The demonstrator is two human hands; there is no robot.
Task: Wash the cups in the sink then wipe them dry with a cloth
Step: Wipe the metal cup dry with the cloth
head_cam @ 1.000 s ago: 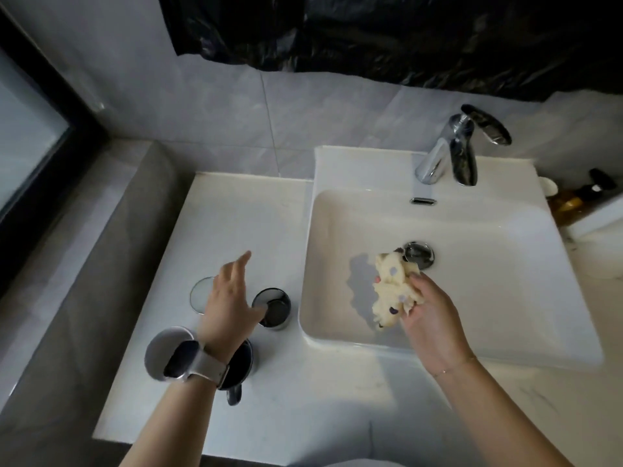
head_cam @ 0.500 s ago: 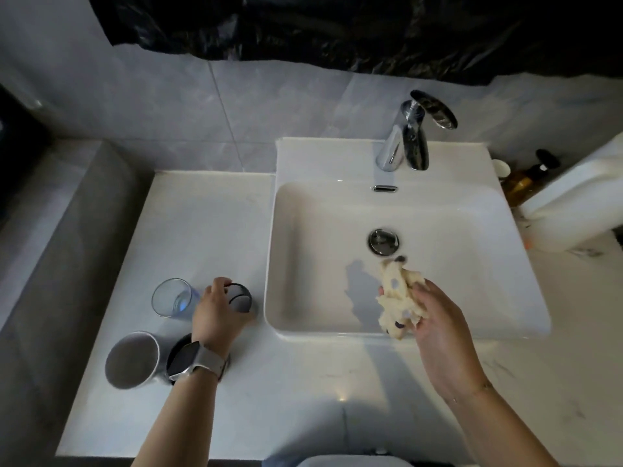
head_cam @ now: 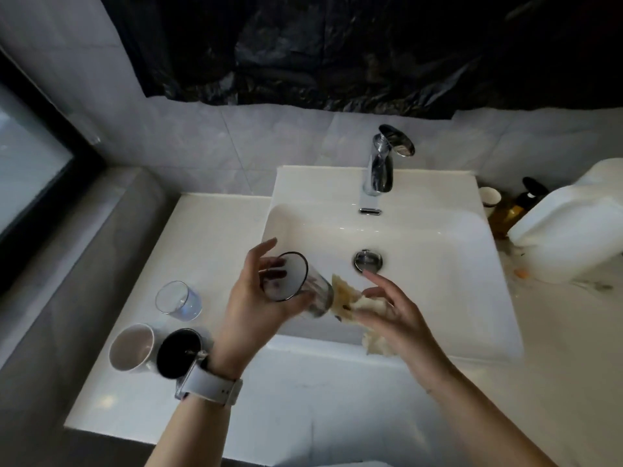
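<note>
My left hand [head_cam: 251, 306] grips a dark-rimmed clear glass [head_cam: 296, 286], tilted on its side over the left part of the white sink [head_cam: 438, 298]. My right hand [head_cam: 394, 311] holds a crumpled cream cloth [head_cam: 357, 303] against the glass's base, fingers partly spread. On the counter to the left stand a clear bluish glass [head_cam: 178, 301], a white mug [head_cam: 131, 347] and a black cup [head_cam: 178, 352], the last partly hidden by my left wrist and watch.
A chrome faucet [head_cam: 382, 163] stands at the back of the sink, above the drain [head_cam: 368, 260]. A white jug [head_cam: 569, 227], an amber bottle [head_cam: 515, 207] and a small white cup [head_cam: 489, 197] crowd the right counter. A dark window frame is at left.
My left hand lifted the dark-rimmed glass off the counter and carried it right, over the sink. My right hand brought the cloth up to the glass's base.
</note>
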